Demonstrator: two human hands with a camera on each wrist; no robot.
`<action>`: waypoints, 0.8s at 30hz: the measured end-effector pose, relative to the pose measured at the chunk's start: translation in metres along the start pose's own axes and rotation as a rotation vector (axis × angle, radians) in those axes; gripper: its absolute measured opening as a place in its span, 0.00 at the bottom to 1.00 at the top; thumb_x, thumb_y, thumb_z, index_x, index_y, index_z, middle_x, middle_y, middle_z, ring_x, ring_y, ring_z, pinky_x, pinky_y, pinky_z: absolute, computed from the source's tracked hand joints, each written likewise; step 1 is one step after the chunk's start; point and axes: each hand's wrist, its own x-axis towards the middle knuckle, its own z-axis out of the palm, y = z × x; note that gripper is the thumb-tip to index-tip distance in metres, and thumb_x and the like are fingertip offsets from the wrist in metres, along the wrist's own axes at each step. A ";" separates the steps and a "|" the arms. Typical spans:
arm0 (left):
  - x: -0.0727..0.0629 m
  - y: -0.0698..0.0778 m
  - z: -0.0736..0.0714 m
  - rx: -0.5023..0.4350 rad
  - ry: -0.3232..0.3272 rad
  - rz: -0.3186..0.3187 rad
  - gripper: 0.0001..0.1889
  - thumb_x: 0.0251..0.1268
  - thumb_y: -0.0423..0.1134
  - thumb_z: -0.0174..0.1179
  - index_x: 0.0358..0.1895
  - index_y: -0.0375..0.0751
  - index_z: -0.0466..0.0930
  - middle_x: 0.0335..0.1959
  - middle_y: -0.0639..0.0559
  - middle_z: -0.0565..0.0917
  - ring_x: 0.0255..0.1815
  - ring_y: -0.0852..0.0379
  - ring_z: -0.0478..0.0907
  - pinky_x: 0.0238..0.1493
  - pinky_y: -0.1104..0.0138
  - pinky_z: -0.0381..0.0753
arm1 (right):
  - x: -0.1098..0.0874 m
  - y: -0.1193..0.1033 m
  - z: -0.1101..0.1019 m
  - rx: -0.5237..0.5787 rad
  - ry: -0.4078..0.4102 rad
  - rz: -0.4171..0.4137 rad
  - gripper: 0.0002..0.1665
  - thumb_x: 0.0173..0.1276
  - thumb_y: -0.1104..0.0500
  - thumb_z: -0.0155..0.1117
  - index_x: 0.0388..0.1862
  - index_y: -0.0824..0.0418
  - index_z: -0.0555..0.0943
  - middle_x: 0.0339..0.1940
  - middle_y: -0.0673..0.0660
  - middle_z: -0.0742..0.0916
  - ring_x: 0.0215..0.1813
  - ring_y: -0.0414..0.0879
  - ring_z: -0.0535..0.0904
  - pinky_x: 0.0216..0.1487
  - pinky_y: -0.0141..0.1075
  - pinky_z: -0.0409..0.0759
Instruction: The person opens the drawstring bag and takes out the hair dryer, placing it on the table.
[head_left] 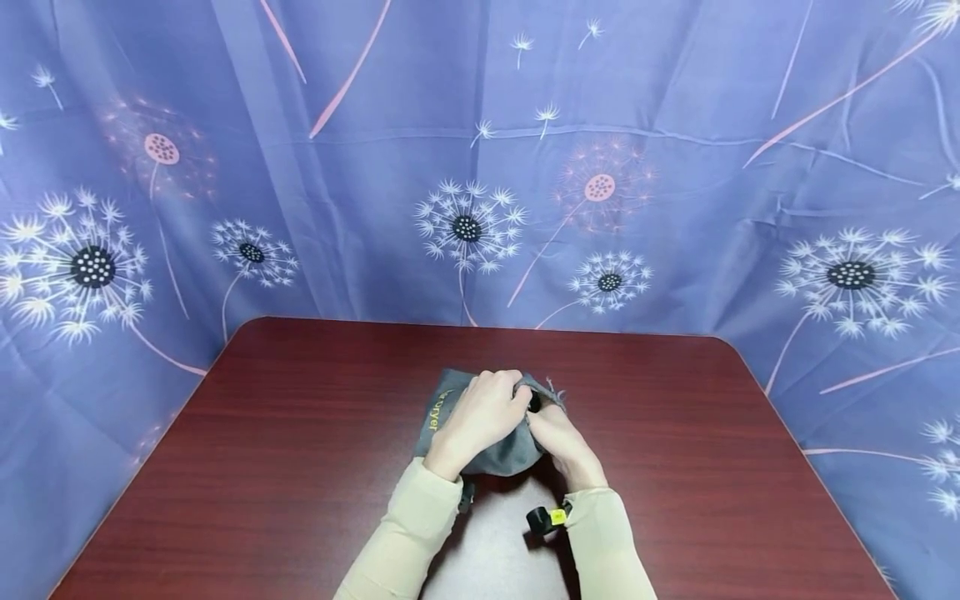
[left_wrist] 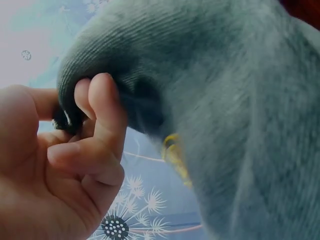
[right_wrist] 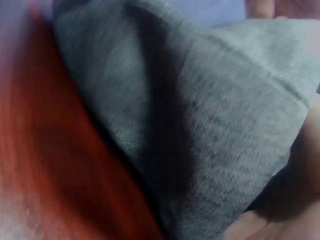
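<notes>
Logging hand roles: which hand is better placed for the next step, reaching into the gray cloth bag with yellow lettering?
Probably the right hand: its fingers disappear at the opening of the bag, beside something black, while the left hand grips the bag.

Head: we look forward and down on the desk point(head_left: 300, 467), well back.
Left wrist: close up, we face the bag point(left_wrist: 230, 100), frame right.
Right wrist: close too, same bag mid-frame.

Cream sleeves point(head_left: 408, 521), black wrist camera point(head_left: 537, 521)
</notes>
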 end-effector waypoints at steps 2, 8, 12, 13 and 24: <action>0.000 0.000 0.000 0.005 0.007 -0.002 0.15 0.69 0.39 0.47 0.20 0.47 0.67 0.14 0.55 0.63 0.16 0.57 0.62 0.21 0.65 0.63 | -0.001 -0.003 -0.001 0.033 -0.021 -0.006 0.25 0.68 0.51 0.61 0.58 0.64 0.75 0.52 0.58 0.81 0.52 0.46 0.75 0.54 0.37 0.71; 0.001 -0.001 -0.003 -0.009 0.047 -0.014 0.17 0.69 0.40 0.48 0.18 0.46 0.63 0.13 0.55 0.60 0.14 0.58 0.56 0.19 0.66 0.61 | -0.009 -0.022 -0.008 -0.034 -0.047 -0.093 0.22 0.68 0.58 0.59 0.60 0.63 0.74 0.58 0.58 0.79 0.57 0.46 0.72 0.56 0.40 0.70; 0.002 -0.002 -0.005 -0.017 0.057 -0.029 0.17 0.70 0.41 0.48 0.19 0.47 0.65 0.13 0.54 0.64 0.13 0.57 0.60 0.18 0.66 0.63 | -0.017 -0.034 -0.018 -0.109 -0.043 -0.103 0.30 0.67 0.61 0.61 0.66 0.67 0.66 0.62 0.61 0.74 0.59 0.50 0.70 0.56 0.43 0.69; 0.002 -0.003 -0.005 -0.013 0.061 -0.033 0.17 0.70 0.41 0.48 0.19 0.47 0.66 0.13 0.53 0.65 0.13 0.57 0.61 0.18 0.65 0.64 | -0.019 -0.037 -0.020 -0.129 -0.034 -0.094 0.29 0.66 0.62 0.62 0.63 0.68 0.67 0.58 0.62 0.75 0.56 0.50 0.71 0.53 0.42 0.70; 0.002 -0.008 -0.008 0.016 0.142 -0.065 0.16 0.68 0.41 0.50 0.19 0.48 0.69 0.13 0.54 0.67 0.13 0.56 0.65 0.17 0.64 0.66 | -0.034 -0.049 -0.033 -0.367 0.006 -0.199 0.27 0.61 0.62 0.67 0.56 0.67 0.68 0.42 0.60 0.79 0.39 0.49 0.76 0.43 0.41 0.75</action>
